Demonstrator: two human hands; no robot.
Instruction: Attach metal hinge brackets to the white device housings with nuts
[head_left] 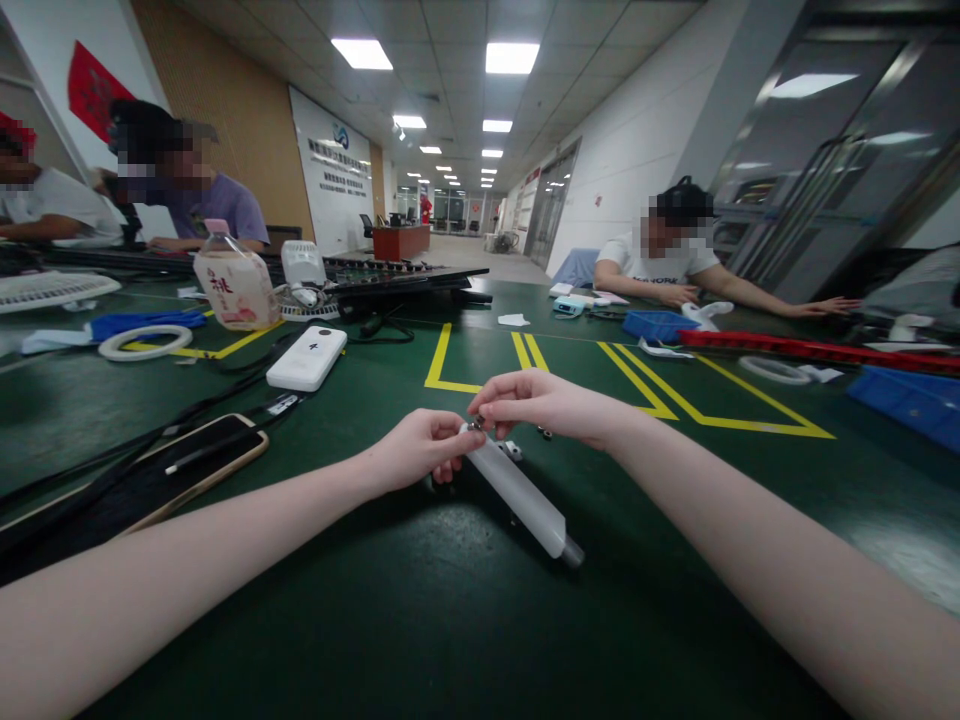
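My left hand (pixel 431 445) is closed round the far end of a long white tube-like part (pixel 517 490). This part slants toward me and to the right over the table, and a short grey cylinder (pixel 573 553) sticks out of its near end. At the far end, the fingertips of my right hand (pixel 517 398) pinch a small metal piece (pixel 475 423), partly hidden by the fingers. Just behind the white part lie a small white-and-dark piece (pixel 511 451) and some tiny dark parts (pixel 544 433).
The green table (pixel 337 620) carries yellow tape lines. On the left are a phone (pixel 135 490), cables, a white power bank (pixel 307 358), a tape roll (pixel 145 343) and a bottle (pixel 236 285). Blue trays (pixel 907 400) and a red strip (pixel 817 350) are right. Other people sit across.
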